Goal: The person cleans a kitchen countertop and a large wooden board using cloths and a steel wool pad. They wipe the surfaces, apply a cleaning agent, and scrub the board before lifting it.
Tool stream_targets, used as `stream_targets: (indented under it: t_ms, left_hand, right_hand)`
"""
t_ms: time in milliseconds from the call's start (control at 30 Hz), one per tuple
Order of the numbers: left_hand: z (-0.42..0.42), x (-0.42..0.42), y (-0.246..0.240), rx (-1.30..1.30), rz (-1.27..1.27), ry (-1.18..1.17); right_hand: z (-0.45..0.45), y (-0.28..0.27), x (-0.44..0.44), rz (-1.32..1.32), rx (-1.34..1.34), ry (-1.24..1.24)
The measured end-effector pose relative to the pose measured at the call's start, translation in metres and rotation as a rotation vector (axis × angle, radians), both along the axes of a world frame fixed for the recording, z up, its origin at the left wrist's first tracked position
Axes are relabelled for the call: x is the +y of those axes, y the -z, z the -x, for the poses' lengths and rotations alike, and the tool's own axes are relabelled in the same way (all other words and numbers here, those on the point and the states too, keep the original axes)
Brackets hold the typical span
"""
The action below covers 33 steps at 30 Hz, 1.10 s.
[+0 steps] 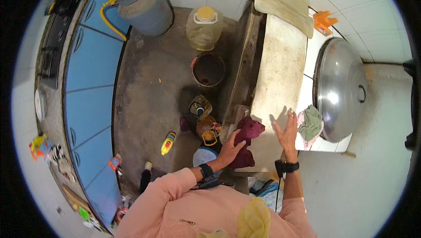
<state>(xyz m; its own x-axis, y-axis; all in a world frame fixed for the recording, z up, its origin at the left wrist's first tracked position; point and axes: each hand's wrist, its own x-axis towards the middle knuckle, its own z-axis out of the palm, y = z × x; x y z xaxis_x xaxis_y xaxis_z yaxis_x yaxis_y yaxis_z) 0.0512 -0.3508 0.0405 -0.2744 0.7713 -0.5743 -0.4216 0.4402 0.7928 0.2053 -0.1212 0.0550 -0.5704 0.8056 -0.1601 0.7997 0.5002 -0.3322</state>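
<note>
A crumpled maroon cloth [250,128] lies at the near left end of a long pale board [279,67]. My left hand [232,147] has hold of the cloth's left side, with thumb and fingers bent over its folds. Over the board's right edge, my right hand [287,136] is spread and holds nothing, throwing a shadow on the surface. Just right of it, a green cloth [310,123] rests on a pink cloth [309,143], beside a large metal lid [342,90]. What lies under the maroon cloth is hidden.
Left of the board, the floor holds a dark round bucket [208,69], a clear jug with a yellow cap [204,29], bottles [207,128] and a yellow bottle [168,143]. Blue cabinets [92,63] line the left. An orange object [325,22] stands by the wall.
</note>
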Motion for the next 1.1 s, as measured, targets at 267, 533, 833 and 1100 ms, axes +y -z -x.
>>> stream_targets:
  t_ms: [267,533,833,1100]
  left_hand:
    - [0.178,-0.097,-0.016,0.049,0.054,-0.333]
    - [0.302,-0.235,-0.007,0.085,0.357,-0.792]
    - [0.297,-0.312,-0.006,-0.015,0.469,-0.938]
    - [0.274,-0.325,-0.02,-0.135,0.431,-0.927]
  right_hand:
    - [0.067,0.035,-0.038,0.223,-0.421,0.252]
    - [0.068,0.05,-0.041,0.084,-0.398,0.305]
    - [0.059,0.055,-0.035,0.126,-0.416,0.281]
    - [0.064,0.059,-0.034,0.116,-0.466,0.321]
